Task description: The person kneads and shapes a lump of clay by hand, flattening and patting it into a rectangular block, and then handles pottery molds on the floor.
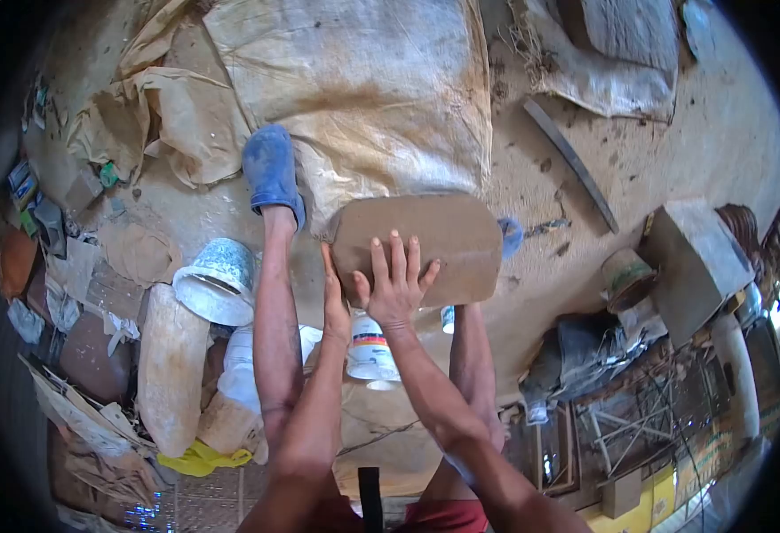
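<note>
A large brown block of what looks like wet clay (pixel 457 244), with rounded corners and a smooth top, is in front of me between my feet. My right hand (pixel 396 289) lies flat on its upper face, fingers spread. Along the block's left side rests my left hand (pixel 337 306), its fingers stretched out and partly hidden by the edge. Neither hand wraps around the block. Its far edge meets a stained cloth sheet (pixel 363 80) spread on the ground.
My blue clog (pixel 271 169) stands left of the block; the other is mostly hidden behind it. White buckets (pixel 217 280) (pixel 370 351) stand left and below. A curved dark bar (pixel 572 164) lies at right, near a box (pixel 696 253) and a dark bag (pixel 577 355). Clutter lines both sides.
</note>
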Action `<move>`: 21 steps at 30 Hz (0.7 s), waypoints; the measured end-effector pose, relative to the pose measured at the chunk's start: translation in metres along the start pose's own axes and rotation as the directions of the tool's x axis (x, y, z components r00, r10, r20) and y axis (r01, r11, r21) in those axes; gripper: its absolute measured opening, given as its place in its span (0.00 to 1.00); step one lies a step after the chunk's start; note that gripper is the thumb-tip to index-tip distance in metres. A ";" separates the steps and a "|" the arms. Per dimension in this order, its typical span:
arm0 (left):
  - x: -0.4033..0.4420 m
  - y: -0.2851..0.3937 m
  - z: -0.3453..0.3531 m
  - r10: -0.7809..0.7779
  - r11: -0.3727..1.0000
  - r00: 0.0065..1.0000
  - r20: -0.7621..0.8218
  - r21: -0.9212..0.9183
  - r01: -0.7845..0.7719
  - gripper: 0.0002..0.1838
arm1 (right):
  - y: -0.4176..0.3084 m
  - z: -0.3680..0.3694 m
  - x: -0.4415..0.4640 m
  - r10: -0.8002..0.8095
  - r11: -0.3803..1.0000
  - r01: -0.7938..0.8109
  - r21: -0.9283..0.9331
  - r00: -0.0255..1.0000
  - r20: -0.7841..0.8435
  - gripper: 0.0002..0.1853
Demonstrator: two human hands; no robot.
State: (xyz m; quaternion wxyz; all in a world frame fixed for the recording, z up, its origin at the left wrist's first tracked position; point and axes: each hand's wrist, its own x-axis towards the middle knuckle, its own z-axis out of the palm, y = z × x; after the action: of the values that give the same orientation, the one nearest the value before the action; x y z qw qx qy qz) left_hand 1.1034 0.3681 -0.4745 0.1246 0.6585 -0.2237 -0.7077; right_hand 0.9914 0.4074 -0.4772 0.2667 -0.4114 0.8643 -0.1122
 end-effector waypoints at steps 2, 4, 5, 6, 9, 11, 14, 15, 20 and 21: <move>0.011 0.002 -0.012 -0.075 0.992 0.997 0.017 -0.106 0.076 0.49 | -0.003 -0.008 0.008 -0.024 0.997 0.030 -0.070 0.995 0.093 0.33; 0.038 0.015 -0.018 -0.140 0.988 0.989 -0.054 -0.074 0.136 0.49 | 0.011 -0.033 0.016 -0.046 0.994 0.044 0.103 0.999 0.017 0.34; 0.041 0.019 -0.027 -0.234 0.972 0.959 -0.161 -0.035 0.231 0.49 | 0.020 -0.048 0.015 -0.045 0.955 0.048 0.292 0.999 -0.016 0.34; 0.051 0.028 -0.030 -0.211 0.975 0.957 -0.198 0.022 0.220 0.50 | 0.047 -0.075 0.024 -0.080 0.965 0.096 0.243 0.994 -0.078 0.36; 0.089 0.049 -0.049 -0.236 0.968 0.956 -0.172 0.045 0.247 0.53 | 0.144 -0.133 0.069 0.534 0.539 -0.432 0.723 0.839 0.103 0.35; 0.100 0.045 -0.044 -0.264 0.963 0.961 -0.086 0.028 0.267 0.54 | 0.232 -0.129 0.078 0.575 0.386 -0.487 0.783 0.791 0.208 0.38; 0.099 0.019 -0.005 -0.452 0.891 0.892 -0.024 0.035 0.452 0.55 | 0.255 -0.063 0.089 0.532 0.371 -0.761 0.533 0.644 0.549 0.47; 0.104 0.015 0.003 -0.481 0.876 0.876 -0.007 0.035 0.481 0.56 | 0.240 -0.046 0.093 0.479 0.408 -0.782 0.471 0.623 0.619 0.48; 0.103 0.020 -0.015 -0.509 0.854 0.858 0.075 -0.077 0.514 0.55 | 0.236 -0.032 0.094 0.221 0.047 -0.761 0.647 0.640 0.736 0.54; 0.114 0.018 -0.013 -0.492 0.864 0.866 0.094 -0.070 0.498 0.55 | 0.234 -0.041 0.105 0.183 0.061 -0.779 0.624 0.623 0.760 0.55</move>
State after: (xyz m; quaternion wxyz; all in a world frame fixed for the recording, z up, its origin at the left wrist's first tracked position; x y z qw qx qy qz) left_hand 1.1028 0.2967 -0.5665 -0.0393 0.6613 -0.0190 -0.7489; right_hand 0.7615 0.4746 -0.5781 0.6825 0.1518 0.6016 -0.3863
